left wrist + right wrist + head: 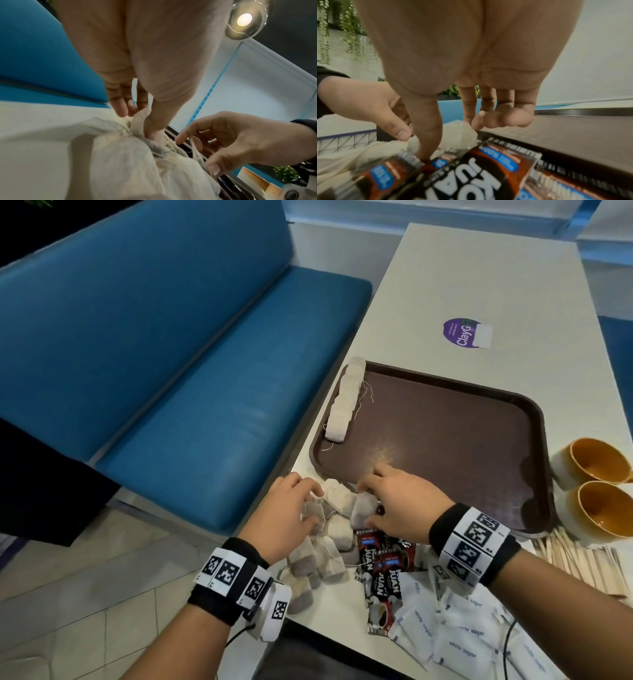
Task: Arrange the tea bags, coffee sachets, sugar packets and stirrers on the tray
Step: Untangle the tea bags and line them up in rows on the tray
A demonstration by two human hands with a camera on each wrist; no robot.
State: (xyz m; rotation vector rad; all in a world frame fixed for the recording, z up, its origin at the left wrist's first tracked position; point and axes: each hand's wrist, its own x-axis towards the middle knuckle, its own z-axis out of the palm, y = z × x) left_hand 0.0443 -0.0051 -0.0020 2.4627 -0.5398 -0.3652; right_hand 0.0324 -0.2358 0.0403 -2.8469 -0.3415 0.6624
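Note:
A brown tray (pixel 462 440) lies on the white table, with a row of tea bags (pixel 344 398) lined along its left rim. A loose pile of tea bags (pixel 337 534) sits on the table at the tray's near-left corner. My left hand (pixel 313 506) pinches one tea bag (pixel 139 121) by its top, between thumb and fingers. My right hand (pixel 364 503) holds another tea bag (pixel 361 510) between thumb and index, its other fingers over the tray's near rim. Coffee sachets (pixel 383 573) lie just under my right wrist, then sugar packets (pixel 455 638). Wooden stirrers (pixel 582 559) lie at the right.
Two orange-lined cups (pixel 596 463) (pixel 606 508) stand beside the tray's right rim. A purple sticker (pixel 462 332) is on the table beyond the tray. A blue bench (pixel 171 371) runs along the table's left edge, close to the tea bag pile.

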